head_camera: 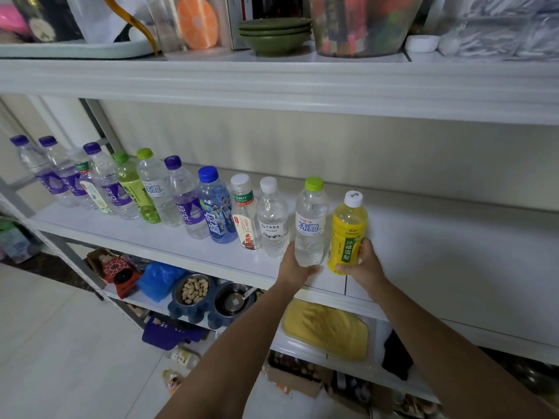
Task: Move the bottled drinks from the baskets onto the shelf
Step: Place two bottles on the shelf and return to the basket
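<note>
While upright at the white shelf's (423,252) near edge, a green-capped water bottle (311,220) is gripped by the left hand (295,267) and a yellow pear drink (348,234) (white-capped) by the right hand (364,266).

Soft, even indoor light; the shelf (453,261) shows bright white, dimmer underneath; straight lines bow near edges; slight blur.

yellow bottle (348,234) has a white cap and green label strip, the clear bottle (311,222) beside it a lime cap, blue lettering. far left bottles (50,173): purple caps, purple labels. shelf (453,252) white.
</note>
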The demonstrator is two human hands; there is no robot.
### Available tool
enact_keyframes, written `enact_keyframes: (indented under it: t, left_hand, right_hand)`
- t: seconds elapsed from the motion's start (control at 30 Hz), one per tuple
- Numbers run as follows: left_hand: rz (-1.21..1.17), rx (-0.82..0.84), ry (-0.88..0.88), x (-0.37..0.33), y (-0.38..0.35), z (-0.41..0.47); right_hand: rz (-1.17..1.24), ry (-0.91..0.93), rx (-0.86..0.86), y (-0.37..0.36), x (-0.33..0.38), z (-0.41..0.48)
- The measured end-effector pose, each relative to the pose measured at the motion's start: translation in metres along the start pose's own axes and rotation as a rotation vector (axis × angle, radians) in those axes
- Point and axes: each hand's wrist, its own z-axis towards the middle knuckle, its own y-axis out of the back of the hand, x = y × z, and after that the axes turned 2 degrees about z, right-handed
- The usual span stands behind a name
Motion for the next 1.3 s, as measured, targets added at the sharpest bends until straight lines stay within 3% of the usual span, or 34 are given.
enact_keyframes:
  t: [0.17, 0.33, 0.43, 0.53, 0.63, 0.9, 1.3]
  left_hand:
    - [0.228, -0.029, -0.057, 0.015, 0.016, -0.023]
    - [1.073, 0.079, -0.191, 0.050, 0.068, -0.061]
    - [1.286, 0.131, -0.178, 0.075, 0.110, -0.097]
    - [1.312, 0.098, -0.082, 0.097, 0.155, -0.137]
    - [1.339, 0.012, 0.047, 0.120, 0.210, -0.185]
    - [1.305, -0.254, 0.469, 0.172, 0.344, -0.311]
    - [1.198, -0.467, 0.835, 0.205, 0.405, -0.342]
  right_hand:
    - [-0.407, 0.122, -0.077, 0.010, -0.017, -0.035]
    - [-0.824, 0.327, -0.119, 0.004, -0.039, -0.084]
    - [-0.961, 0.392, -0.024, -0.026, -0.044, -0.112]
    - [-1.128, 0.470, 0.165, -0.072, -0.034, -0.134]
    - [-1.269, 0.695, 0.301, -0.134, -0.019, -0.153]
    - [-1.270, 0.987, 0.586, -0.296, 0.037, -0.218]
    - [-1.191, 1.262, 0.863, -0.457, 0.081, -0.199]
